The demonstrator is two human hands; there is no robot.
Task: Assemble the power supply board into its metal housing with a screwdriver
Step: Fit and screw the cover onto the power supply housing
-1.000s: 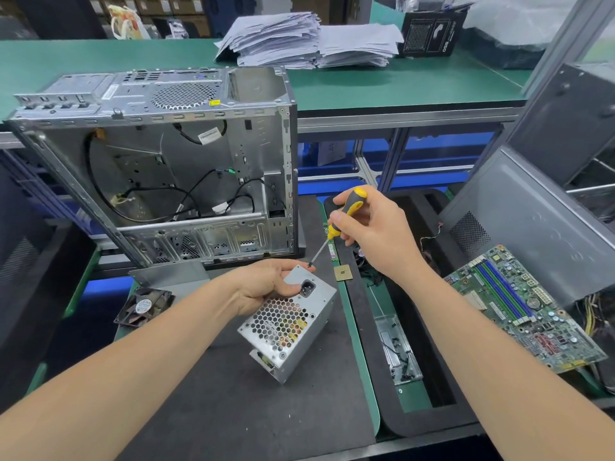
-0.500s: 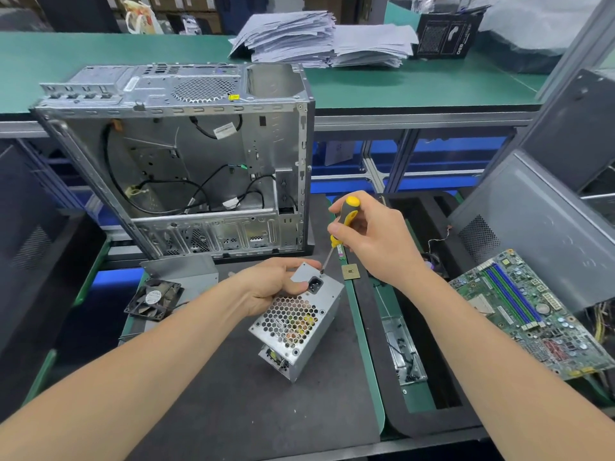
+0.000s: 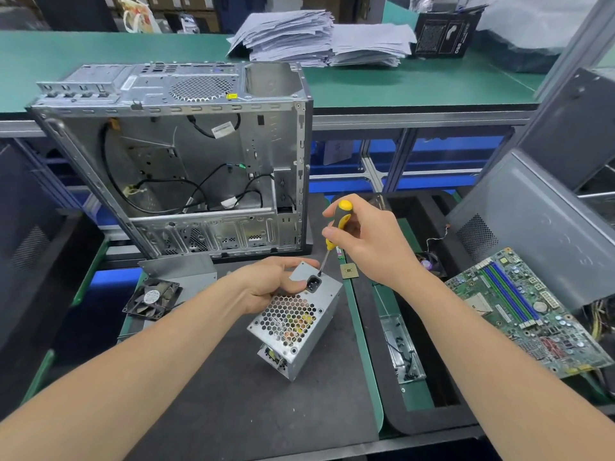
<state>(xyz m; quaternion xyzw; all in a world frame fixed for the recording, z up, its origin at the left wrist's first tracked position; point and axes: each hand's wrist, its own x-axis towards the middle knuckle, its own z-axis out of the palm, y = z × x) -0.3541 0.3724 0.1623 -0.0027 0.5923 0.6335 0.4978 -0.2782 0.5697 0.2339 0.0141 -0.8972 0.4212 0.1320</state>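
Observation:
A silver power supply housing [image 3: 299, 322] with a honeycomb grille stands tilted on the dark mat, its power socket facing up. My left hand [image 3: 273, 282] grips its upper left corner. My right hand [image 3: 364, 241] holds a yellow and black screwdriver [image 3: 336, 232] upright, fingers curled round the handle. The screwdriver's tip touches the housing's top face right beside the socket.
An open computer case [image 3: 186, 161] stands behind the housing. A loose fan [image 3: 153, 297] lies at the left, a small chip [image 3: 348, 271] just right of the housing. A motherboard [image 3: 529, 311] leans at the right, beside a metal tray with screws [image 3: 402, 347]. Paper stacks [image 3: 316, 38] sit on the far bench.
The screwdriver tip has come down from just above the housing's corner onto its top face by the socket. My left hand keeps its hold on the housing.

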